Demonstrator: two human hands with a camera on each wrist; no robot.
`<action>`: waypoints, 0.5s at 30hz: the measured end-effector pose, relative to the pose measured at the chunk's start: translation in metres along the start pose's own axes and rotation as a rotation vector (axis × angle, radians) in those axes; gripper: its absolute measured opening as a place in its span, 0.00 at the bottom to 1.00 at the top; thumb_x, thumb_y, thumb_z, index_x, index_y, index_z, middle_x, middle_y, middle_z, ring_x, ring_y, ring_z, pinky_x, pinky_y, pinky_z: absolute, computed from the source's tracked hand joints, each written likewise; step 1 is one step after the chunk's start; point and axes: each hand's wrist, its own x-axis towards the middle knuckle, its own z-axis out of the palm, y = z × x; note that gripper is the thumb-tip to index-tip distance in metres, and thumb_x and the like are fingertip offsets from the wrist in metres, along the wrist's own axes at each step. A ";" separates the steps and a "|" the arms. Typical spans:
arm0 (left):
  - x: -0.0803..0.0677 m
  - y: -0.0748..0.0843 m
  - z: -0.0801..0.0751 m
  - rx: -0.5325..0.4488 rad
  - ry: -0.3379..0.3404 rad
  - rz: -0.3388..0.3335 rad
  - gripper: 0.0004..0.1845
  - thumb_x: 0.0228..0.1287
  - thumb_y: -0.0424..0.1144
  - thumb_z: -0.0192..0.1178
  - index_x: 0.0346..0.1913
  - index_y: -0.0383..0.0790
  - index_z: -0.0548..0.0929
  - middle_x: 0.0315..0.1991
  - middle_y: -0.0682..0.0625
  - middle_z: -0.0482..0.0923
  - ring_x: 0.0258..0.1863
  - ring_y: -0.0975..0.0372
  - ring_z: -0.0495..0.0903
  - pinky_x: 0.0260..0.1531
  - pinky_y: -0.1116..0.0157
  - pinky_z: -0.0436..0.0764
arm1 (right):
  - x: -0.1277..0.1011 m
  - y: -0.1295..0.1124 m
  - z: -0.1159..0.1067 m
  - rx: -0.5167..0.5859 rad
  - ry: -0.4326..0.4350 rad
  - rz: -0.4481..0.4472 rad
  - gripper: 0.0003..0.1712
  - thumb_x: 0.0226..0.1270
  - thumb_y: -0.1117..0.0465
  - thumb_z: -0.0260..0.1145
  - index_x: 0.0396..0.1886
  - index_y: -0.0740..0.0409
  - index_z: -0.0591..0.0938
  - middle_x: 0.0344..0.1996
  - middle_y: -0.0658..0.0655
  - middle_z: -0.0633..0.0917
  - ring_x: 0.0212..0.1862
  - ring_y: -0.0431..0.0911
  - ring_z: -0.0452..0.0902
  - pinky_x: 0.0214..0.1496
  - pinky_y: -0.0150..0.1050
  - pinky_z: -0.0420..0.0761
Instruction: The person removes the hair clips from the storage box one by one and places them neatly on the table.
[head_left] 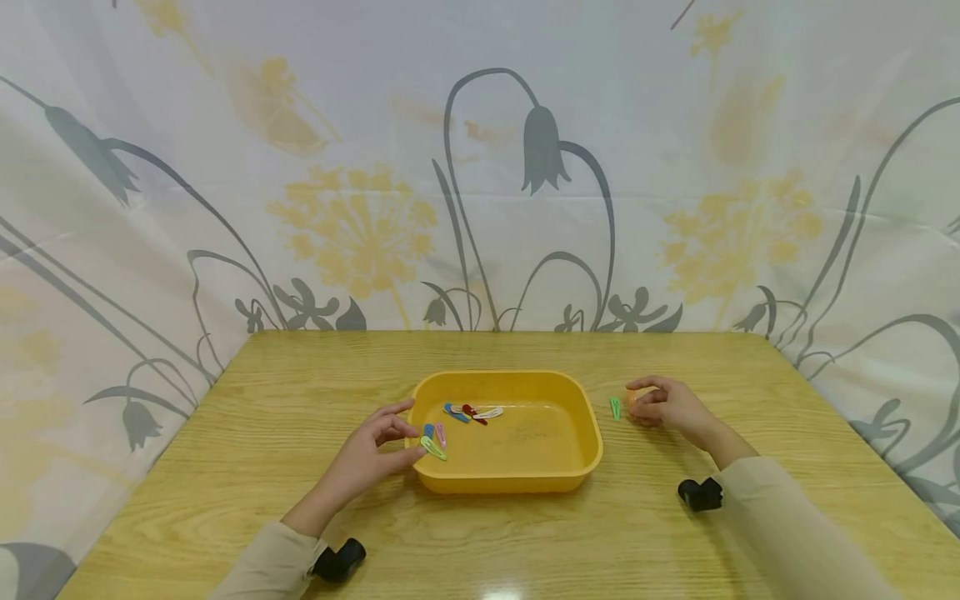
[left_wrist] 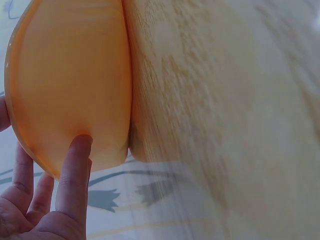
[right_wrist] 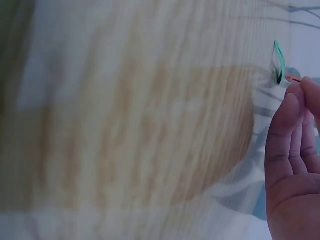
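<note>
In the head view a yellow basin (head_left: 517,482) stands on the wooden table. My left hand (head_left: 382,446) holds its left rim, thumb against the outer wall in the left wrist view and other fingers at the rim's edge. To the right of the basin, my right hand (head_left: 667,407) pinches an orange snap hair clip (right_wrist: 293,79), mostly covered by the fingers. A green hair clip (head_left: 615,407) lies beside those fingertips. Inside the basin are a lime clip (head_left: 433,448), a pink clip (head_left: 441,434), a white clip (head_left: 491,412) and blue and red ones.
The wooden table (head_left: 525,542) reaches back to a flower-printed cloth (head_left: 480,208) hanging upright behind it. Black wrist cameras jut from the left sleeve (head_left: 273,554) and the right sleeve (head_left: 780,517).
</note>
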 end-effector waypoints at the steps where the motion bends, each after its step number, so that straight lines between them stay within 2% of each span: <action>1: 0.000 0.000 0.000 0.001 0.000 0.001 0.13 0.56 0.38 0.67 0.40 0.33 0.80 0.66 0.44 0.61 0.56 0.47 0.70 0.55 0.50 0.70 | 0.000 0.001 0.000 0.004 -0.003 0.003 0.27 0.63 0.69 0.62 0.58 0.78 0.66 0.34 0.61 0.82 0.34 0.50 0.80 0.37 0.40 0.82; 15: 0.000 0.001 0.000 0.008 0.003 0.001 0.13 0.56 0.38 0.67 0.40 0.34 0.80 0.66 0.44 0.61 0.55 0.47 0.70 0.56 0.48 0.69 | 0.005 0.000 0.007 -0.077 0.046 0.068 0.25 0.62 0.72 0.62 0.56 0.81 0.69 0.32 0.58 0.79 0.33 0.45 0.80 0.38 0.37 0.82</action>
